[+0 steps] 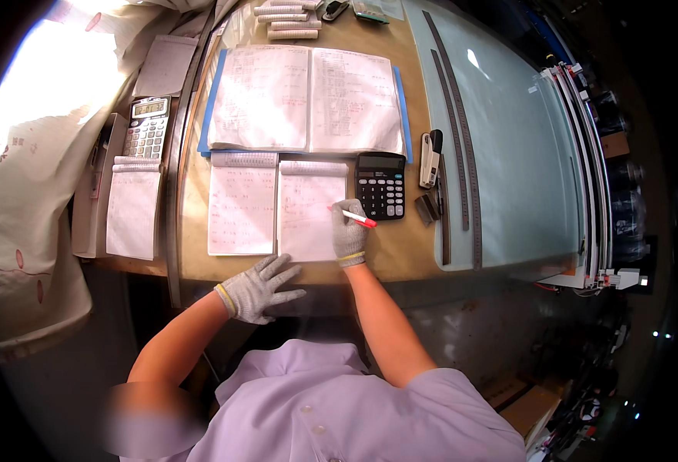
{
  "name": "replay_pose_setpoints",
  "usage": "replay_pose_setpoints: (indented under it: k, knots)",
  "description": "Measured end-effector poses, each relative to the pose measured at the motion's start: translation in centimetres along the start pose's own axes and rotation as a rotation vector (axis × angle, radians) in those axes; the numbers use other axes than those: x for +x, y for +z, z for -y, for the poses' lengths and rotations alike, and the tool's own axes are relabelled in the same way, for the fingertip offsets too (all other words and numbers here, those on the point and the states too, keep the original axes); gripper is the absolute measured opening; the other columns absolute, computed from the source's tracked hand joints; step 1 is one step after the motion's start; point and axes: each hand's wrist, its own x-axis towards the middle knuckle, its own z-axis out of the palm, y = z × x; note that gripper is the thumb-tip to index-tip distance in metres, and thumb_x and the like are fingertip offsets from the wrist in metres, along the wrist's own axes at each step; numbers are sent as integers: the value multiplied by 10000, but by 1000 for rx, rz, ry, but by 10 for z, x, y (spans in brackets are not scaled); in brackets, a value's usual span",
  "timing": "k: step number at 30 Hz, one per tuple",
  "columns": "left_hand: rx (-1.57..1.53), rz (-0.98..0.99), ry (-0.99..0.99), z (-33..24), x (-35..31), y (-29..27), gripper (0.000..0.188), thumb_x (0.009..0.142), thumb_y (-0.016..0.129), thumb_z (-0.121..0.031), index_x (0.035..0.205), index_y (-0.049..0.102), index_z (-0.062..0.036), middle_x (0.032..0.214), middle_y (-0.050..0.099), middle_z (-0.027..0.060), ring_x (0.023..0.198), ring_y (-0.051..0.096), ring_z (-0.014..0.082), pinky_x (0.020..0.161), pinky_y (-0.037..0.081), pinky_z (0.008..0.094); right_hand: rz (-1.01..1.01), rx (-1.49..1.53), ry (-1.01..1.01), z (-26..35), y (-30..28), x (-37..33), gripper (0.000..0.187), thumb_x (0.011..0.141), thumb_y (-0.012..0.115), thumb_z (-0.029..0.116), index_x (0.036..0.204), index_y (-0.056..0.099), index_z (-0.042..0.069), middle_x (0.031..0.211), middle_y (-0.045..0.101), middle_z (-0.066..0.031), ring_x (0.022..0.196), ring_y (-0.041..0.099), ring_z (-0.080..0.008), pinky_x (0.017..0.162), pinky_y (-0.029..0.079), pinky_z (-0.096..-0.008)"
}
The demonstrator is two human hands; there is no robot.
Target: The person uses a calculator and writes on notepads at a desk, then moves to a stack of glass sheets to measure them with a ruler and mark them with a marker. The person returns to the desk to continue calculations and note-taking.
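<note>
My right hand (pixel 349 233), in a grey knit glove with a yellow cuff, is closed around a white and red pen (pixel 359 219). It rests on the right edge of a notepad (pixel 308 223) whose pages are flipped over at the top. My left hand (pixel 258 289), gloved alike, has its fingers spread at the table's front edge, fingertips by the pad's lower left corner. A second written notepad (pixel 242 208) lies beside the first. A black calculator (pixel 380 186) sits just right of my right hand. Beyond the pads lies a large open ledger (pixel 308 100) on a blue folder.
Right of the calculator are a stapler (pixel 430 158) and long dark rulers (pixel 462 146) on a glass sheet (pixel 508 177). At left, a silver calculator (pixel 147 127) and another notepad (pixel 134 208) lie by a curtain (pixel 38 200). Rolled pads (pixel 292 23) sit at the back.
</note>
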Motion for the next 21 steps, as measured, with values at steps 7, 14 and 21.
replay_pose_setpoints:
  k: [7, 14, 21]
  knots:
    - [-10, -12, 1, 2, 0, 6, 941, 702, 790, -484, 1545, 422, -288, 1646, 257, 198, 1490, 240, 518, 1212, 237, 616, -1, -6, -46, -6, 0, -1, 114, 905, 708, 84, 851, 630, 21, 768, 640, -116, 709, 614, -220, 650, 489, -367]
    - [7, 31, 2, 1, 0, 1, 993, 717, 793, -486, 1580, 360, -253, 1658, 217, 211, 1512, 192, 513, 1226, 205, 613, -7, 0, -60, -5, -1, 0, 86, 907, 696, 79, 866, 647, 21, 787, 654, -116, 722, 630, -228, 660, 496, -367]
    - [8, 45, 1, 0, 0, 0, 991, 718, 791, -488, 1579, 363, -250, 1655, 223, 209, 1510, 195, 511, 1225, 207, 611, -17, 17, 3, 2, 0, -1, 84, 911, 692, 90, 881, 653, 23, 792, 657, -119, 733, 634, -234, 671, 501, -365]
